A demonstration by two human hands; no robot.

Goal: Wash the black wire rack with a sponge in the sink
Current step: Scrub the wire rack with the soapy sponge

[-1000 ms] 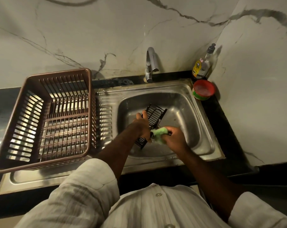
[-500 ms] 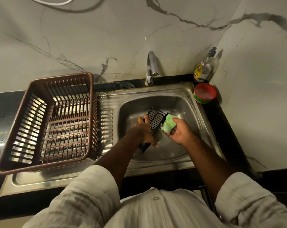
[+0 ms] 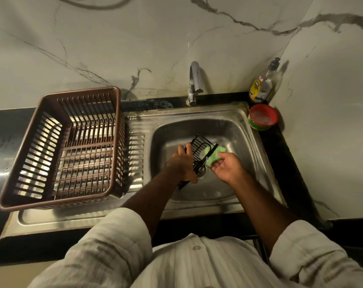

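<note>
Black wire rack point(image 3: 199, 149) stood tilted in the sink point(image 3: 238, 190), above the drain, with the left hand point(image 3: 181, 163) curled round its side edge. Just right of that grip, the right hand point(image 3: 226, 167) pinched a green sponge point(image 3: 212, 157) against the wires. Scrubbing judged under way; the next stroke needs a steady left-hand hold while the sponge runs along the bars.

Basket point(image 3: 78, 92) left of sink point(image 3: 228, 129), tap point(image 3: 194, 80) behind it, tub point(image 3: 257, 126) (bottle point(image 3: 261, 86) behind) right.
</note>
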